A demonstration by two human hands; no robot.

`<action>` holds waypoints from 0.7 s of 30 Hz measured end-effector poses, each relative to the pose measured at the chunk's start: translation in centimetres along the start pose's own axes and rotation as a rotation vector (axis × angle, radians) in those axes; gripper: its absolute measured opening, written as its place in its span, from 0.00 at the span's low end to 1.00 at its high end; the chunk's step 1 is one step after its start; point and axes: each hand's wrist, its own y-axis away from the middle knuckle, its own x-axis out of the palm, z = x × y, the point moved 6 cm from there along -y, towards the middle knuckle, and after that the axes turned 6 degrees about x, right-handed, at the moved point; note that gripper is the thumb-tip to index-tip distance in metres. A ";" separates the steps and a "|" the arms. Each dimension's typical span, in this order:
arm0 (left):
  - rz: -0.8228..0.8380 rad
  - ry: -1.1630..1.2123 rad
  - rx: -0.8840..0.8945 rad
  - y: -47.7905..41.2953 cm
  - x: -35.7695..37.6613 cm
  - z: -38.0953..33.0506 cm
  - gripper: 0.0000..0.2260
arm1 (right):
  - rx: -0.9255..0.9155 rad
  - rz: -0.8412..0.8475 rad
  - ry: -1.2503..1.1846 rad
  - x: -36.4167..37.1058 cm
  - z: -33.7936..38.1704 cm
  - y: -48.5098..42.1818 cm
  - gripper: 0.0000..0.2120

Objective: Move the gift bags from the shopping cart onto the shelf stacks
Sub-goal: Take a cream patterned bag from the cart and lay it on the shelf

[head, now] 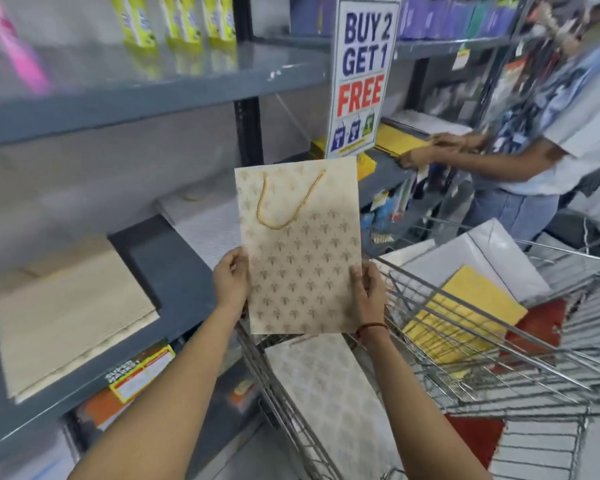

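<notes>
I hold a cream gift bag [300, 251] with a gold leaf pattern and a gold cord handle flat and upright in front of me. My left hand [231, 280] grips its lower left edge and my right hand [369, 292] grips its lower right edge. It hangs above the near corner of the wire shopping cart [465, 341]. In the cart lie a pale patterned bag [326, 382], yellow bags [461, 317], white bags [492, 258] and red ones [534, 327]. On the grey shelf [174, 268] to the left rest a beige stack [70, 313] and a white stack [205, 223].
Another person [548, 140] stands at the right, hands on yellow bags on the far shelf section. A "Buy 2 Get 1 Free" sign [361, 77] hangs from the upright. An upper shelf [118, 84] carries yellow boxes. Price labels [142, 375] sit on the shelf edge.
</notes>
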 end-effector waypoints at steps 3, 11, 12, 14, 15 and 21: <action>-0.072 0.012 0.033 -0.3 -3.2 -1.2 0.12 | 0.031 0.029 -0.008 2.7 0.1 -0.3 0.05; -0.350 0.099 -0.071 -1.8 -16.3 0.3 0.13 | 0.041 0.200 -0.023 15.6 2.1 0.2 0.11; -0.368 0.087 -0.095 -1.7 -18.2 0.9 0.12 | 0.053 0.245 -0.008 17.7 2.4 0.7 0.12; -0.408 0.052 -0.166 -1.4 -21.8 2.3 0.12 | 0.057 0.314 0.006 21.9 2.7 1.6 0.14; -0.432 0.029 -0.195 -1.2 -23.6 2.9 0.12 | 0.054 0.348 0.016 24.1 2.7 2.0 0.15; -0.638 -0.131 -0.228 -0.4 -32.2 3.3 0.12 | 0.172 0.514 0.073 35.0 2.1 4.8 0.15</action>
